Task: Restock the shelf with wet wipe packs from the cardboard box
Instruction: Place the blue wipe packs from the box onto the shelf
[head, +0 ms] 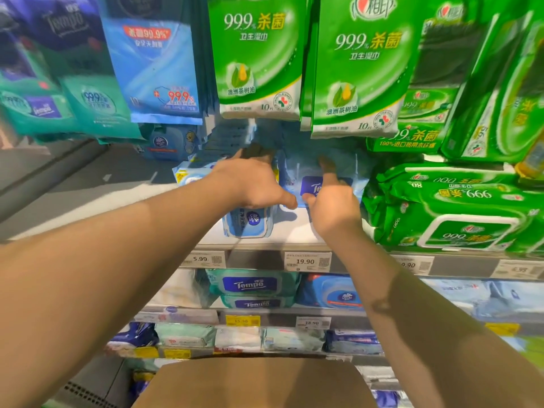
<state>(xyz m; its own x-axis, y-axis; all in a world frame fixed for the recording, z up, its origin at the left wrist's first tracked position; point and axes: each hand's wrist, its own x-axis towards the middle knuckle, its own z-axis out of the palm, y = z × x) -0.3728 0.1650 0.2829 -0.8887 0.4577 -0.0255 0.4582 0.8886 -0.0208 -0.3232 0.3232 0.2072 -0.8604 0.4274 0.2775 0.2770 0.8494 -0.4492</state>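
A light blue Tempo wet wipe pack [295, 179] lies on the white shelf [290, 231] at chest height. My right hand [332, 201] rests flat on it, index finger stretched toward the back and thumb spread to the left. My left hand [254, 184] reaches in beside it over a blue lidded wipe pack [248, 223]. Its straight fingers lie on packs deeper in the shadow and its thumb touches the Tempo pack's near edge. The brown cardboard box [250, 384] sits low in front of me; its inside is hidden.
Green wipe packs hang above [359, 63] and lie stacked at the right [453, 213]. Blue [153, 63] and teal [85, 98] packs hang at the left. Price tags [306, 261] line the shelf edge. Lower shelves hold more Tempo packs [250, 285].
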